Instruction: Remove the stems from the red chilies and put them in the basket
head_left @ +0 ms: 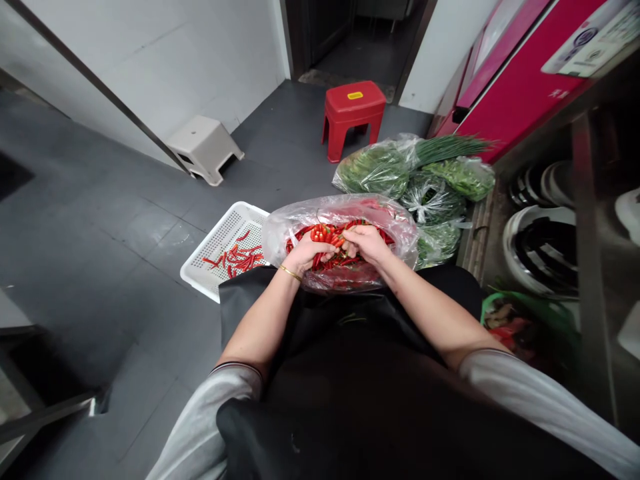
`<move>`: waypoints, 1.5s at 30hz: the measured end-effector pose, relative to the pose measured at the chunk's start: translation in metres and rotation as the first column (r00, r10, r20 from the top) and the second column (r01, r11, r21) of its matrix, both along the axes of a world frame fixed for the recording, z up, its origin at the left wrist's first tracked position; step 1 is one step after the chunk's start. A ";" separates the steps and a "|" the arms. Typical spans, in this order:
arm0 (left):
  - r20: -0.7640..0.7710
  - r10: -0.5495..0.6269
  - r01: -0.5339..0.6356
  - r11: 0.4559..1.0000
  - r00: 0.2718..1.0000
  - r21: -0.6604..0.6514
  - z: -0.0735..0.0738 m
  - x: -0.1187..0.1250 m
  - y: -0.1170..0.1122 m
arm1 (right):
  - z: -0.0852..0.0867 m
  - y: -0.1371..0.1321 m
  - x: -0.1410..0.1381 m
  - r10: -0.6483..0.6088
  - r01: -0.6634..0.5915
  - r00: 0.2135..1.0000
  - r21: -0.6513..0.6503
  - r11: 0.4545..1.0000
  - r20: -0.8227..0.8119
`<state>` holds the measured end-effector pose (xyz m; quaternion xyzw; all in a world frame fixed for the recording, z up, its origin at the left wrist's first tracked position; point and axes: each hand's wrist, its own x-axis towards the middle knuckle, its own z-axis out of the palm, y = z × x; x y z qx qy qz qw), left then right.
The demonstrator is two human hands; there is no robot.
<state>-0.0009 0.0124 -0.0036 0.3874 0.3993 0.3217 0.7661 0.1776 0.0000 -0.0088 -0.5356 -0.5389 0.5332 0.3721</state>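
A clear plastic bag (280,230) full of red chili peppers (345,259) lies open in front of my lap. Over its mouth, my left hand (311,252) is closed round a bunch of red chilies (321,233). My right hand (365,243) meets it there, fingertips pinched at the stem side of a chili. Just left of the bag is a white perforated plastic basket (201,259), holding loose red chilies (239,259). Part of the basket is hidden behind the bag and my black apron (340,373).
Bagged green vegetables (380,170) are heaped beyond the bag on the right. A red stool (354,110) and a white stool (205,143) stand ahead on the grey floor. Shelving with stacked dishes (545,247) and a green bag (515,320) lines my right.
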 end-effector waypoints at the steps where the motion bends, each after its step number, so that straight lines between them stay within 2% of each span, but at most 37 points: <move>1: -0.044 0.046 -0.047 0.998 0.998 -0.036 -0.001 0.003 0.000 | -0.003 0.000 -0.004 -0.056 0.046 0.988 0.079 0.996 0.141; 3: -0.166 0.125 -0.143 0.984 0.978 -0.103 -0.005 0.008 0.000 | -0.008 0.002 -0.008 -0.133 0.038 0.873 0.207 0.978 0.470; 5: -0.251 0.170 -0.203 0.973 0.953 -0.112 -0.007 0.012 -0.002 | -0.011 0.006 -0.006 -0.127 -0.014 0.718 0.197 0.980 0.684; 6: -0.264 0.185 -0.216 0.972 0.947 -0.095 -0.008 0.013 -0.003 | -0.012 0.007 -0.003 -0.088 -0.028 0.696 0.149 0.988 0.713; 7: -0.261 0.193 -0.219 0.973 0.946 -0.071 -0.008 0.013 -0.004 | -0.013 0.009 0.002 -0.026 -0.048 0.726 0.089 0.995 0.687; 8: -0.246 0.190 -0.208 0.977 0.950 -0.046 -0.007 0.013 -0.005 | -0.013 0.010 0.006 0.043 -0.078 0.789 0.031 0.997 0.613; 10: -0.192 0.154 -0.158 0.987 0.969 -0.007 -0.003 0.012 -0.006 | -0.011 0.010 0.012 0.150 -0.149 0.905 -0.034 0.988 0.397; 12: -0.137 0.109 -0.108 0.994 0.985 0.014 0.000 0.011 -0.008 | -0.007 0.009 0.012 0.185 -0.188 0.933 -0.021 0.982 0.309; 13: -0.115 0.093 -0.092 0.996 0.989 0.014 0.000 0.011 -0.008 | -0.005 0.007 0.009 0.175 -0.193 0.918 0.016 0.981 0.357; 15: -0.104 0.075 -0.077 0.997 0.992 -0.008 -0.001 0.012 -0.008 | -0.001 0.003 -0.001 0.097 -0.202 0.814 0.122 0.972 0.573; 17: -0.164 0.077 -0.084 0.996 0.984 -0.038 -0.007 0.015 -0.008 | 0.001 -0.001 -0.013 0.017 -0.247 0.620 0.175 0.953 0.784; 19: -0.275 0.107 -0.125 0.991 0.956 -0.049 -0.014 0.018 -0.007 | -0.001 -0.003 -0.022 0.003 -0.294 0.450 0.145 0.945 0.893; 20: -0.325 0.127 -0.152 0.987 0.937 -0.051 -0.016 0.019 -0.006 | -0.003 -0.002 -0.025 0.016 -0.301 0.408 0.118 0.946 0.913; 21: -0.350 0.148 -0.175 0.983 0.925 -0.048 -0.018 0.019 -0.005 | -0.004 0.001 -0.026 0.027 -0.288 0.405 0.099 0.953 0.914; 22: -0.340 0.164 -0.187 0.982 0.926 -0.036 -0.018 0.018 -0.005 | -0.005 0.003 -0.024 0.033 -0.260 0.446 0.094 0.961 0.894; 24: -0.240 0.156 -0.160 0.987 0.958 0.002 -0.015 0.014 -0.005 | -0.004 0.009 -0.017 0.047 -0.190 0.645 0.101 0.977 0.763; 26: -0.110 0.104 -0.099 0.994 0.988 0.047 -0.008 0.009 -0.006 | -0.001 0.012 -0.008 0.096 -0.166 0.861 0.097 0.981 0.500; 27: -0.068 0.072 -0.068 0.996 0.995 0.056 -0.004 0.006 -0.007 | 0.001 0.011 -0.005 0.126 -0.171 0.924 0.095 0.981 0.361; 30: 0.001 -0.014 0.014 0.999 1.000 0.033 0.006 0.001 -0.010 | 0.002 0.000 -0.007 0.158 -0.158 0.987 0.051 0.986 0.009; 32: 0.057 -0.064 0.063 0.998 0.996 0.018 0.009 0.000 -0.011 | -0.004 -0.007 -0.014 0.079 -0.084 0.969 -0.008 0.996 -0.236; 34: 0.085 -0.084 0.084 0.996 0.993 0.009 0.010 0.000 -0.011 | -0.013 -0.010 -0.016 -0.011 -0.018 0.926 -0.075 0.997 -0.377; 35: 0.061 -0.080 0.080 0.997 0.995 0.008 0.009 0.000 -0.010 | -0.017 -0.008 -0.014 -0.025 -0.008 0.933 -0.090 0.996 -0.359; 37: -0.074 -0.049 0.051 0.998 0.996 0.023 0.004 0.001 -0.009 | -0.023 -0.002 -0.004 -0.002 -0.010 0.985 -0.069 0.998 -0.170; 40: -0.300 -0.017 0.038 0.997 0.954 0.063 -0.005 0.003 -0.005 | -0.019 0.007 0.012 0.048 -0.056 0.992 0.062 0.997 0.115; 43: -0.342 -0.018 0.049 0.995 0.939 0.084 -0.009 0.008 -0.004 | -0.008 0.008 0.007 0.066 -0.112 0.976 0.216 0.970 0.209; 45: -0.337 -0.020 0.050 0.996 0.941 0.079 -0.004 0.012 -0.008 | -0.004 0.008 -0.001 -0.032 -0.055 0.960 0.299 0.953 0.279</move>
